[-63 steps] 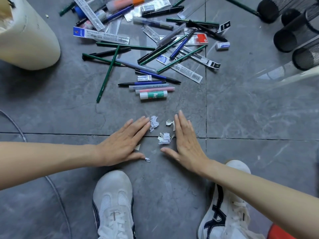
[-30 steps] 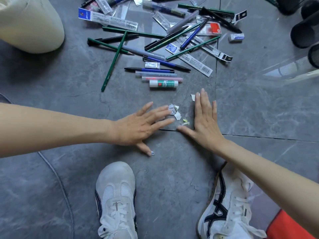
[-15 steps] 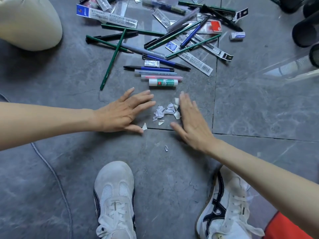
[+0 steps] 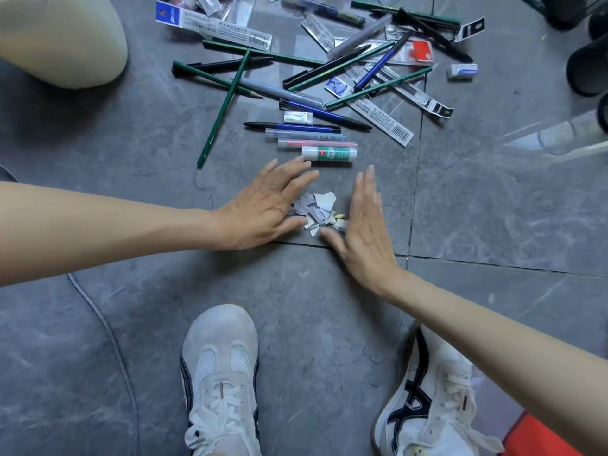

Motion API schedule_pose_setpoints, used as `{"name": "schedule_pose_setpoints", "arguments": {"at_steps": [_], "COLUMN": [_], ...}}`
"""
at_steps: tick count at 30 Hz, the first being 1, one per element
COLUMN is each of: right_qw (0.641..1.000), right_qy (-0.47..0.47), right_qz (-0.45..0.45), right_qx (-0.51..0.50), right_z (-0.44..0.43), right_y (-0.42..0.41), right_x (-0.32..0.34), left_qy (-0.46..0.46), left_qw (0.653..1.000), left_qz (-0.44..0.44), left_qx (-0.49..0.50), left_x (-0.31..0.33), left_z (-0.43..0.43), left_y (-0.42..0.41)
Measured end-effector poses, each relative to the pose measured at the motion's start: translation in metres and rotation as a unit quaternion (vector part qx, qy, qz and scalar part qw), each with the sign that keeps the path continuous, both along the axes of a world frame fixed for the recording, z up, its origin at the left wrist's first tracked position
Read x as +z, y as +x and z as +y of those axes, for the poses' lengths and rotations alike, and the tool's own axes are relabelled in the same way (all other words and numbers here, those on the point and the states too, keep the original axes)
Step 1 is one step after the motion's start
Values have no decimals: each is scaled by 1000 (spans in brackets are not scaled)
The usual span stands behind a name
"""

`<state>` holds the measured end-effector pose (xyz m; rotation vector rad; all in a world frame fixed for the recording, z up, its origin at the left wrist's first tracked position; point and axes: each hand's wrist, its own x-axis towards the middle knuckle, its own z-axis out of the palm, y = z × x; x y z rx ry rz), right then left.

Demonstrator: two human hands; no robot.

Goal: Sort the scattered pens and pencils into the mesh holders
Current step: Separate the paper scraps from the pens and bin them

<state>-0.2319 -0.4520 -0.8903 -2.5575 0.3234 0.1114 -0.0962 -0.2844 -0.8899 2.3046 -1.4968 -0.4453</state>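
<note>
Floor (image 4: 493, 209): grey stone tiles, one grout line running under your wrists.

Left hand (image 4: 263, 209): flat on the floor, fingers (image 4: 296, 179) spread and released, grasping nothing; its inner edge touches the scraps.

Right hand (image 4: 365, 232): flat on the floor, fingers (image 4: 367, 189) straight and together, released, grasping nothing; thumb reaching toward the scraps.

Scraps (image 4: 317, 209): small torn paper bits, white and grey, heaped between your two hands.

Glue stick (image 4: 329, 154): white and green, lying just beyond your left fingertips.

Pens (image 4: 292, 126): blue, clear and pink ones in a row just beyond the glue stick; more crossed in the pile farther out.

Pencils (image 4: 223, 106): green, scattered across the pile, one lying apart toward the left.

Wrappers (image 4: 214, 26): clear packaging strips with barcodes, mixed among the pens.

Eraser (image 4: 461, 70): white, at the pile's right edge.

Holders (image 4: 589, 70): dark mesh cylinders on their sides at the upper right edge, well apart from the pile.

Shoes (image 4: 220, 373): two white trainers, near you.
</note>
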Motion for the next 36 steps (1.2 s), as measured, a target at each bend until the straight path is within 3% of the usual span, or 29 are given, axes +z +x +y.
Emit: {"name": "schedule_pose_setpoints", "arguments": {"at_steps": [4, 11, 14, 20, 25, 29, 33, 36], "right_qw": [994, 971, 936, 871, 883, 896, 905, 907], "right_qy": [58, 184, 272, 415, 296, 257, 245, 246], "right_qz": [-5, -87, -92, -113, -157, -175, -182, -183], "right_qx": [-94, -126, -202, -238, -328, -317, -295, -287], "right_z": [6, 10, -6, 14, -16, -31, -32, -31], "right_y": [4, 6, -3, 13, 12, -1, -2, 0], "right_x": [2, 8, 2, 8, 1, -4, -7, -7], "left_qy": [28, 48, 55, 26, -2, -46, -75, -93], "left_qw": [998, 994, 990, 982, 981, 965, 937, 930], "left_qz": [56, 73, 97, 140, 63, -37, 5, 57], "left_qx": [-2, -64, -89, -122, -184, -255, -340, -351], "left_x": [0, 2, 3, -2, -13, -19, -21, -21], "left_z": [15, 0, -7, -40, -53, -64, -75, -74], "left_y": [-2, -12, -11, -23, -24, -22, -17, -14]}}
